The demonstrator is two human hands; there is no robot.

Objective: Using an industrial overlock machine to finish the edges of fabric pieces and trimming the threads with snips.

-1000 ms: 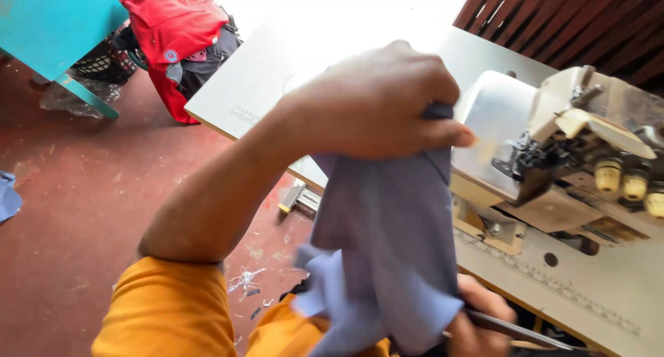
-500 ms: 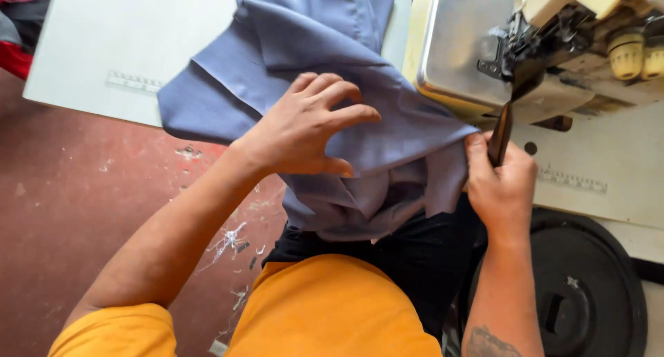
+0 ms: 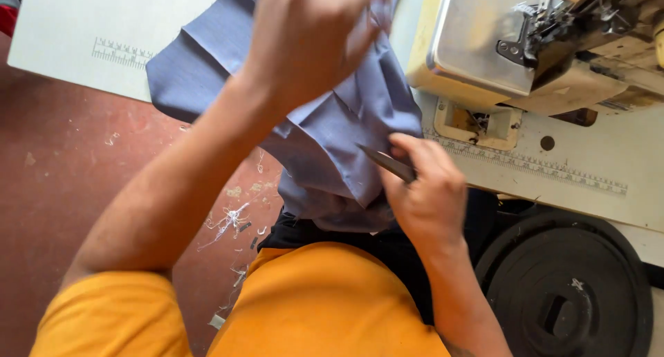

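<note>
Right hand (image 3: 427, 194) pinching small snips (image 3: 387, 162) at blue-grey cloth (image 3: 332, 122) bunched in left hand's (image 3: 304, 39) closed grip; blades could nick fabric.

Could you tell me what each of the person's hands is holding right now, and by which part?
The left hand grips the blue-grey woven fabric at its bunched upper folds; the right hand pinches small dark metal snips by the handle end.

Matt blue-grey woven cloth (image 3: 332, 143), creased, lies beside a sewing machine (image 3: 484, 46) of brushed metal at upper right; floor (image 3: 62, 184) rough red.
</note>
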